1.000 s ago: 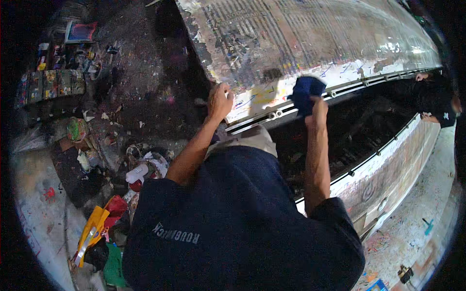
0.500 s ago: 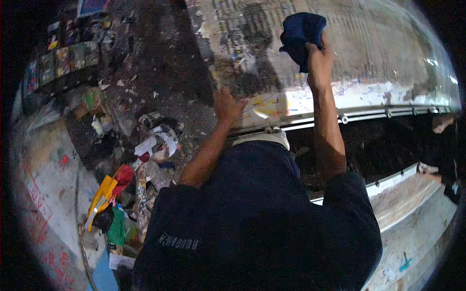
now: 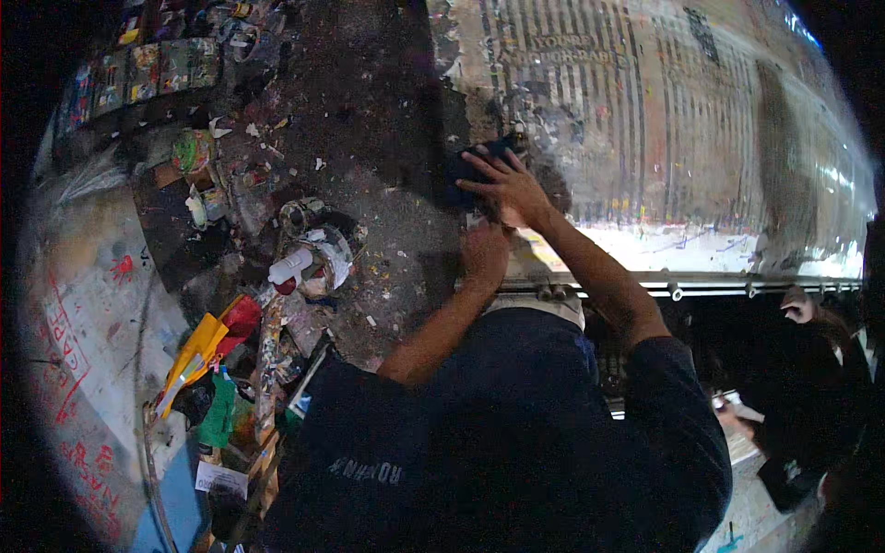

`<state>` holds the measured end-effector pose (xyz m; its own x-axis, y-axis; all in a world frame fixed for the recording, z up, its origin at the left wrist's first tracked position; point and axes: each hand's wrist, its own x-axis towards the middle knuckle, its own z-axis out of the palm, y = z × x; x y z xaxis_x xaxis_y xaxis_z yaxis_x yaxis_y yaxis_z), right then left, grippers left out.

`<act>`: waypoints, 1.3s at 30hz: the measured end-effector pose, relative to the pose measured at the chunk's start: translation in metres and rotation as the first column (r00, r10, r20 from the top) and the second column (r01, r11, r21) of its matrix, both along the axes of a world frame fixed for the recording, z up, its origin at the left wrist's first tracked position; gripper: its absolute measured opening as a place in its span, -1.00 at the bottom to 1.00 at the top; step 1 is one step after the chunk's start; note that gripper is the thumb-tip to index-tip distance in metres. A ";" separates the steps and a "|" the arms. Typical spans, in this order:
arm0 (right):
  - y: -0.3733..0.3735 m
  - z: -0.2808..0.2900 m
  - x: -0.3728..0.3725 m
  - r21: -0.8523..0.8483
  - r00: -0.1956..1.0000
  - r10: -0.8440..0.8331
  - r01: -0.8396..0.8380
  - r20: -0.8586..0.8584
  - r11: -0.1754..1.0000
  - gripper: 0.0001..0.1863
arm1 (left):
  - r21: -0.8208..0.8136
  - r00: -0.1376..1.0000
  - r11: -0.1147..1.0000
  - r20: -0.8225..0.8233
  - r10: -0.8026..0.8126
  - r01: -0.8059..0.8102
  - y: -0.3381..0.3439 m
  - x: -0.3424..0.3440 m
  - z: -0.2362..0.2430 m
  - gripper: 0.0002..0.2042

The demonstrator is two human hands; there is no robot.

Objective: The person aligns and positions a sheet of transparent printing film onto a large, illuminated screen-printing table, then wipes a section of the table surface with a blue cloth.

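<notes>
My right hand (image 3: 509,189) lies with spread fingers on a dark blue cloth (image 3: 455,177), pressing it down at the near left corner of a long, paint-stained work table (image 3: 645,138). Rows of dark stripes and a pale strip along the near side mark the table's surface. Just below the cloth, my left hand (image 3: 486,253) is at the table's left edge, close to the right hand. Its fingers are blurred and partly hidden, so their grip cannot be made out.
A metal rail (image 3: 636,284) with knobs runs along the table's near edge. Another person's hand (image 3: 798,305) is at the right. On the littered floor at left are a white bottle (image 3: 291,265), a yellow piece (image 3: 195,352), a green piece (image 3: 218,410) and a row of bins (image 3: 143,78).
My right hand has brought the cloth from farther out over the table, left and nearer, down beside my left hand. The view has shifted. At right, the other person has come further in.
</notes>
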<state>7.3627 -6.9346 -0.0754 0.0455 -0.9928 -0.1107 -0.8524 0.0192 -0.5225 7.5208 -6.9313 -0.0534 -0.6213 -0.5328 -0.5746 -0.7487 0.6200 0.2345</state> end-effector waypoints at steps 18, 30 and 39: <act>-0.016 -0.007 -0.035 -0.057 0.993 0.003 -0.010 -0.115 0.998 -0.36 | 0.102 0.988 0.984 -0.056 -0.141 0.146 -0.001 0.019 -0.009 -0.65; 0.071 0.000 0.046 0.025 0.953 -0.301 0.300 0.044 0.953 -0.38 | 0.096 0.984 0.980 -0.049 -0.169 0.173 -0.004 0.022 0.005 -0.45; 0.125 0.023 0.003 0.422 0.190 -0.519 0.389 0.834 0.819 -0.54 | 0.025 0.946 0.961 -0.185 -0.267 0.276 -0.011 0.025 -0.002 -0.49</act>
